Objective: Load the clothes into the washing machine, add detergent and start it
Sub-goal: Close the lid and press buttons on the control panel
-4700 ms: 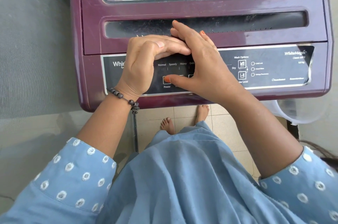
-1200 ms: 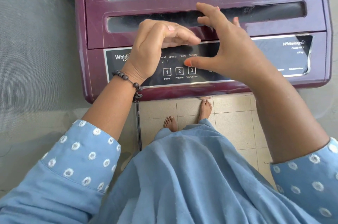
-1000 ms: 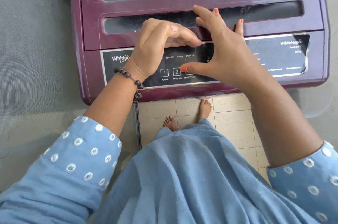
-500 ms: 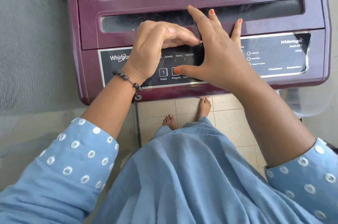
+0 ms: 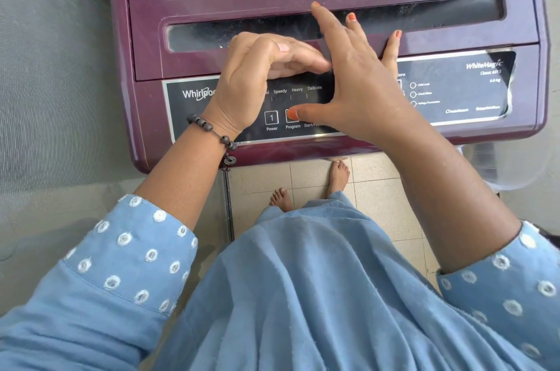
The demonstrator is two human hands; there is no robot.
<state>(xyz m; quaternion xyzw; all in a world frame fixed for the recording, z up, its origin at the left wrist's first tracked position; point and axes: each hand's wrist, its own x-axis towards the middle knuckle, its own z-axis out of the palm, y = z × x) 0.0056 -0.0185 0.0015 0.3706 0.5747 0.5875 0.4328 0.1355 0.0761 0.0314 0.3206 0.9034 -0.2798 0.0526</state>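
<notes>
Washer: I see the maroon top-loader (image 5: 303, 3) from above, lid down, glass window showing the drum; I can't make out clothes through it.
Panel: the black control strip (image 5: 454, 88) runs along the front edge, with Power (image 5: 271, 118), Program (image 5: 291, 117) and a half-covered Start/Pause label.
Right hand: my right hand (image 5: 360, 88) is spread flat over the panel and lid edge, fingers straight and holding nothing; the thumb tip lies on the Program button.
Left hand: my left hand (image 5: 251, 79) hangs over the panel's left part, fingers bent forward in a loose arch with nothing in them, tips reaching toward the right hand's index finger; whether they touch, I can't tell.
Bracelet: dark beads (image 5: 212, 134) on the left wrist.
Floor: beige tiles (image 5: 378, 197) with both bare feet just in front of the washer.
Tub: a clear plastic container (image 5: 515, 164) shows at the washer's right front corner.
</notes>
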